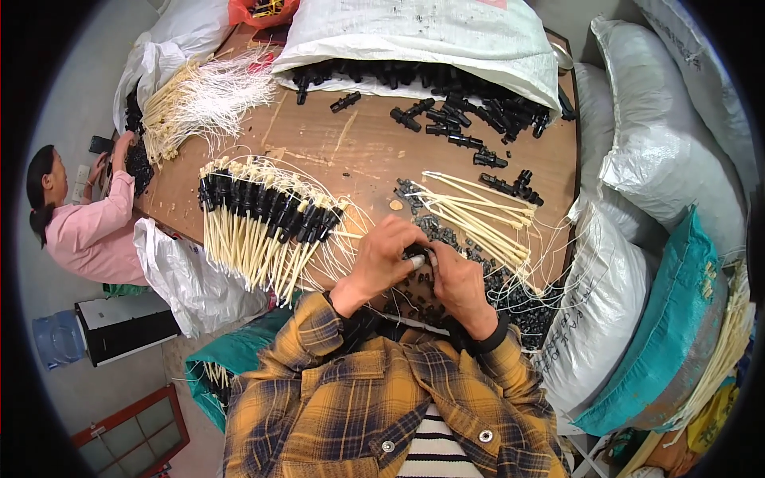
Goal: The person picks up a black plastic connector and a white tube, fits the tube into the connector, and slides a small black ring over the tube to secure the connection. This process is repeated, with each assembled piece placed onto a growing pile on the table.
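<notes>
My left hand [386,256] and my right hand [462,285] meet over the near edge of the table, fingers closed round a small black plastic fitting [416,252]. My fingers cover most of it, so its full shape is hidden. Left of my hands lies a fanned row of cream sticks with black fittings [267,211] on them and white strings at the far ends. On the right, a loose bunch of bare cream sticks with strings [478,223] rests beside a spread of tiny dark grey parts [510,299], which reaches under my hands.
A white woven sack [422,32] spills black fittings [454,111] onto the brown table [319,131]. Far left lies a bundle of stringed sticks [187,103]; beyond it, a co-worker in pink [96,227] handles dark parts. Full sacks [598,311] crowd the right side.
</notes>
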A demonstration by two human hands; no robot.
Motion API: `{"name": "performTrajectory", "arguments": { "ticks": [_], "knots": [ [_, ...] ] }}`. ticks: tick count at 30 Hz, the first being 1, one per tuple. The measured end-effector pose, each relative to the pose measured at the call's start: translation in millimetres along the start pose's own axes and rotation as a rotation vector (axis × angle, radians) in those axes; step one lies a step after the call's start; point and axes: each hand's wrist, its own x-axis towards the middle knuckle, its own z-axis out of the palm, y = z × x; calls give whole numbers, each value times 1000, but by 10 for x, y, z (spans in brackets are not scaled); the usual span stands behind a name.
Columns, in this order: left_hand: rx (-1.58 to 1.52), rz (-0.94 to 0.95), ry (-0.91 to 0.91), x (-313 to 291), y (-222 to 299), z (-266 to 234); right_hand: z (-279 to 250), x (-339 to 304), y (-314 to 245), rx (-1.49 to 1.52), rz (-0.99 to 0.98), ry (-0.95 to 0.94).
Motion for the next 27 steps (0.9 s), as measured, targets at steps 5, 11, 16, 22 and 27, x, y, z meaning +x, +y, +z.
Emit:
{"name": "performTrajectory", "arguments": {
  "ticks": [5, 11, 16, 22, 27],
  "knots": [
    [-318, -190, -5, -11, -102, -13, -46, 10, -64, 38, 3, 95],
    [-97, 173, 46, 27, -100, -96, -59, 38, -91, 175, 43, 119],
    [17, 231, 24, -26, -178, -27, 0, -74, 20, 180, 103, -34],
    [272, -190, 108, 415, -776, -11, -34, -55, 62, 222, 325, 59],
    [207, -211, 76, 474, -920, 46, -84, -77, 151, 262, 430, 90]
  ]
}}
